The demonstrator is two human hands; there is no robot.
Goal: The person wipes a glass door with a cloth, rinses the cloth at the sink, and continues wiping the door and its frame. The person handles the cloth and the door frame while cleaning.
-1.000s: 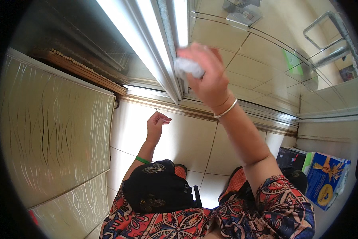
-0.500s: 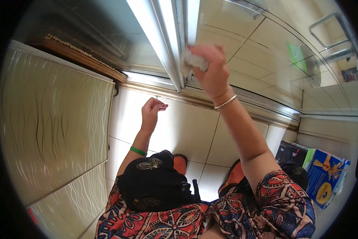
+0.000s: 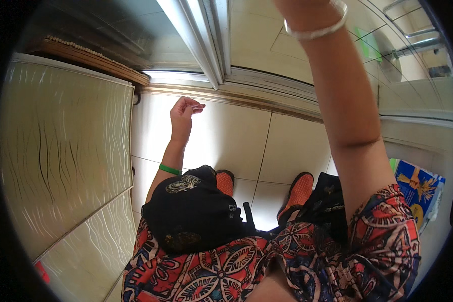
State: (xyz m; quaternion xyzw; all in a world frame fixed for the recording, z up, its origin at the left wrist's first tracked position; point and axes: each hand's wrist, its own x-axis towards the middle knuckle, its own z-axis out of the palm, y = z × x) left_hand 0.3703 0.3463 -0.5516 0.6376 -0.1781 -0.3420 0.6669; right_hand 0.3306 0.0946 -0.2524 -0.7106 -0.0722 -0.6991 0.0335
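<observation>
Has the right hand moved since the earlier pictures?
Yes: the right hand has moved up and to the right, away from the white frame, and is now mostly beyond the picture's top edge.

Glass pane [image 3: 266, 45] — upright, pale-framed

Your top [image 3: 221, 272] mixes red, dark blue and cream in a flower pattern; your black cloth [image 3: 201, 216] shows pale gold butterflies. Your wristband [image 3: 170, 169] is green, your shoes [image 3: 225, 182] orange, the door frame [image 3: 197, 50] white, the cabinet panel [image 3: 85, 136] beige with wavy lines.
</observation>
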